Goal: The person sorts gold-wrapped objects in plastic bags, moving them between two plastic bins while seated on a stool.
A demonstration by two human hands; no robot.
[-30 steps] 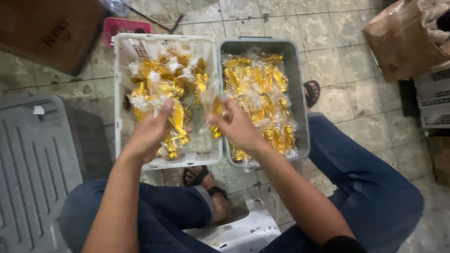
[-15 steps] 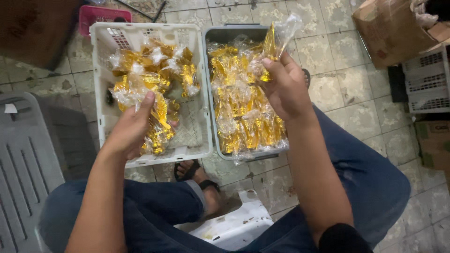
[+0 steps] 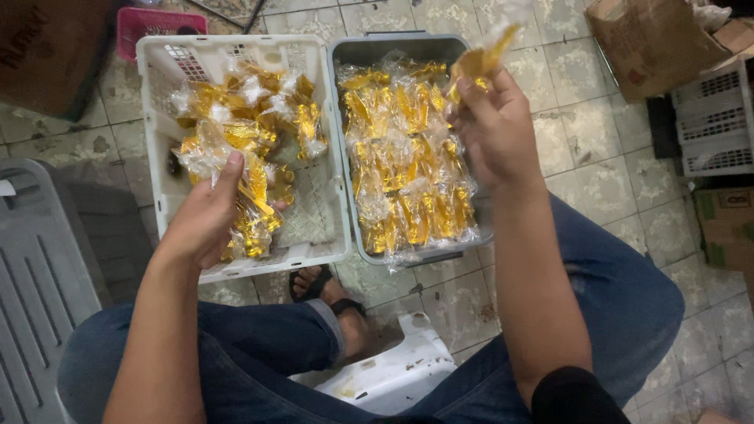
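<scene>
Change: the right hand (image 3: 491, 129) has carried its clear packet of gold pieces (image 3: 479, 59) a little lower and more to the middle of the view than half a second ago; a second ago both hands were down among the crates.
Left side: the left hand (image 3: 206, 216) has stayed over the white crate (image 3: 149, 102), its thumb now stretched up against a wrapped bundle (image 3: 206, 153).
Right grip: fingers closed on the lower end of the packet, which rises at a tilt above them.
Left grip: fingers curled around gold wrappers beneath the palm, closed on the bundle.
Below the raised packet: the grey crate (image 3: 353, 51), filled with flat rows of gold packets (image 3: 404, 173) under clear film.
Under the left grip: loose, jumbled gold packets heaped in the white crate, mesh bottom showing to the right of the hand.
Between the grips: the two crates stand touching, side by side on the tiled floor (image 3: 573, 133).
Near the person: blue jeans, a sandalled foot (image 3: 330, 286) just below the crates, a white stool (image 3: 393, 373).
Further out: a grey plastic lid (image 3: 35, 290) left, a cardboard box (image 3: 652, 43) and slatted crates (image 3: 719, 118) right, a pink basket (image 3: 161, 20) behind.
</scene>
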